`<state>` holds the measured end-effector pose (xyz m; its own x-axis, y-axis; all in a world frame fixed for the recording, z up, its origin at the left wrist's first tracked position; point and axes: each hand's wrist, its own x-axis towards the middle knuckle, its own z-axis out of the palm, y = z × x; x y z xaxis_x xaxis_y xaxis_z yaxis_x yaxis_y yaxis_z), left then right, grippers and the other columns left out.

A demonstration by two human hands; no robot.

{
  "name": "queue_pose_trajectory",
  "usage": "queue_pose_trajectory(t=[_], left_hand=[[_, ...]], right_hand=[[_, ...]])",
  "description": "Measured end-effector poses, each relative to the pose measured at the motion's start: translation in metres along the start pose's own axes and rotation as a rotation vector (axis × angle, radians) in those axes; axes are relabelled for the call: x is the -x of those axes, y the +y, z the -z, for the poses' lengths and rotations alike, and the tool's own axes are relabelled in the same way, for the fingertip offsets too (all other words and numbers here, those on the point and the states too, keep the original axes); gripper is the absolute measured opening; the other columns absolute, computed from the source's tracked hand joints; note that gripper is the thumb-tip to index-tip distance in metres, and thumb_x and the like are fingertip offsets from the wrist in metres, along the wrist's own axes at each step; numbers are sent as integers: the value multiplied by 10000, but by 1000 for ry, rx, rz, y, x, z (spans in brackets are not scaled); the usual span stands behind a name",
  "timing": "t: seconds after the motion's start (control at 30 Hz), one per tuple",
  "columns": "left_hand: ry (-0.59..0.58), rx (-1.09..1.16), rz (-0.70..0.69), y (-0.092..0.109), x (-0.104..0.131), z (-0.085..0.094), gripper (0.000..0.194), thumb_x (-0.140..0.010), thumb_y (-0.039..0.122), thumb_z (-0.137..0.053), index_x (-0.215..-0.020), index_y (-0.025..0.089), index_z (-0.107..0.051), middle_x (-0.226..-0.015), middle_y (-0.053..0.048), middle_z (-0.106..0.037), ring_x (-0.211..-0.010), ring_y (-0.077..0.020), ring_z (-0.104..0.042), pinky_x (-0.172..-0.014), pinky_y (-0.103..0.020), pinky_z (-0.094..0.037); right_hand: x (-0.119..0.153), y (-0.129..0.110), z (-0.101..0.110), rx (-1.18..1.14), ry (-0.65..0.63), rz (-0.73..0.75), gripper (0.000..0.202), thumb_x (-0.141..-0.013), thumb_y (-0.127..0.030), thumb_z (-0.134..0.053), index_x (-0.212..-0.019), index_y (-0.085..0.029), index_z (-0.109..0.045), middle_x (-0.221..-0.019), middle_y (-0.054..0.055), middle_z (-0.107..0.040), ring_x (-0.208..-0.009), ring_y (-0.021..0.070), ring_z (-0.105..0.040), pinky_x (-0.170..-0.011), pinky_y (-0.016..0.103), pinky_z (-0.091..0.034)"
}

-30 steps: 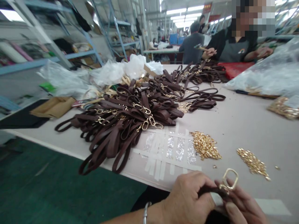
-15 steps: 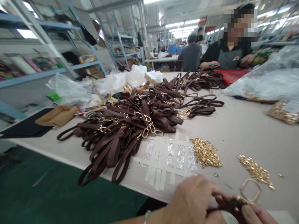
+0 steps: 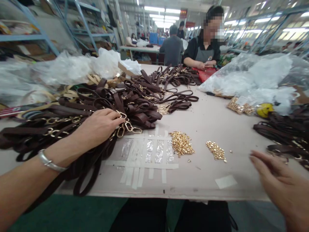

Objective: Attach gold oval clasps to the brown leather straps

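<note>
My left hand (image 3: 103,125), with a silver bangle at the wrist, reaches onto the big pile of dark brown straps (image 3: 135,112). Its fingers are pinched on a gold oval ring (image 3: 122,114) at the pile's front. Over the table at the right, my right hand (image 3: 277,180) is held with fingers apart from the thumb and nothing in it. Between the hands lie a larger heap of small gold pieces (image 3: 182,143) and a smaller heap (image 3: 215,150). Strips of pale tape (image 3: 152,166) hold clear plastic to the tabletop.
More brown straps (image 3: 285,132) lie at the right edge. Clear plastic bags (image 3: 253,74) and a bag of gold pieces (image 3: 240,105) are behind them. Across the table, a person (image 3: 204,48) handles red material (image 3: 206,74). Crumpled plastic (image 3: 72,67) lies at the back left.
The strap end with a gold ring that both hands held is no longer in them. My left hand has moved left onto the pile; my right hand has opened at the right. The view has turned right.
</note>
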<state>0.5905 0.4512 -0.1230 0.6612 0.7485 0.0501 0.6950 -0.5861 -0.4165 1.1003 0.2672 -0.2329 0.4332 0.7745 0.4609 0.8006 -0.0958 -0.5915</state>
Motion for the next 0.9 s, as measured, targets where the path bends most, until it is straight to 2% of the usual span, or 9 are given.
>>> queue_pose_trajectory(t=[0.1,0.2,0.3,0.4,0.53,0.63,0.77,0.83,0.9], left_hand=[[-6,-66,-37,-6,-3,-4,333,-924,142,-431,-1159,171,-665,-1022,-125,-629,-942,-289,-549,-848,-425,-443],[-20,-85,-59,-9,-5,-2,297,-921,156,-448,-1082,178,-696,-971,-110,-616,-911,-278,-543,-830,-421,-447],[-23,-40,-90,-8,-5,4,362,-977,141,-319,-1043,118,-674,-1105,-99,-619,-1058,-270,-541,-948,-445,-417],[-34,-21,-139,-6,-4,11,278,-991,146,-378,-1064,129,-646,-1201,-110,-640,-1161,-253,-536,-1032,-440,-397],[-3,44,-156,0,-6,21,226,-981,145,-417,-990,149,-643,-1082,-103,-694,-1107,-212,-604,-1125,-427,-358],[0,246,-26,13,-7,32,223,-958,142,-421,-964,143,-644,-940,-87,-708,-967,-208,-660,-1032,-392,-453],[7,653,210,43,-4,46,348,-941,198,-421,-1230,181,-614,-1173,-81,-706,-1048,-217,-660,-960,-357,-490],[-56,837,266,61,-1,50,389,-939,241,-425,-1274,205,-619,-1178,-63,-713,-964,-202,-677,-887,-319,-507],[-161,985,293,78,2,51,404,-925,250,-426,-1264,208,-643,-979,-32,-753,-757,-177,-671,-763,-284,-512]], right_hand=[[28,-65,-41,-114,-200,289,209,-907,-386,-603,-1061,-294,-711,-1015,28,-755,-908,231,-705,-806,396,-553],[49,-99,-77,-87,-254,469,223,-954,-253,-543,-1149,-228,-648,-1039,34,-742,-974,206,-666,-892,383,-540],[57,-101,-94,19,-256,527,231,-960,-229,-528,-1164,-198,-633,-1043,53,-735,-991,218,-644,-902,389,-525],[58,-90,-100,62,-261,623,262,-966,-228,-498,-1188,-200,-633,-1092,62,-726,-1038,234,-635,-931,397,-500],[58,-79,-103,58,-244,747,276,-977,-222,-448,-1163,-195,-650,-1092,56,-729,-1033,232,-635,-939,386,-474],[57,-81,-104,59,-241,811,284,-982,-239,-442,-1159,-181,-656,-1091,61,-730,-1016,233,-635,-927,387,-468],[52,-89,-104,56,-227,906,339,-989,-173,-369,-1162,-143,-659,-1137,87,-722,-1061,245,-623,-889,385,-482],[51,-92,-104,38,-238,922,343,-987,-156,-359,-1127,-131,-671,-1103,99,-726,-1035,245,-627,-872,391,-497],[50,-96,-102,14,-270,909,316,-977,-147,-387,-1100,-136,-678,-1072,98,-726,-1005,243,-630,-862,398,-514]])
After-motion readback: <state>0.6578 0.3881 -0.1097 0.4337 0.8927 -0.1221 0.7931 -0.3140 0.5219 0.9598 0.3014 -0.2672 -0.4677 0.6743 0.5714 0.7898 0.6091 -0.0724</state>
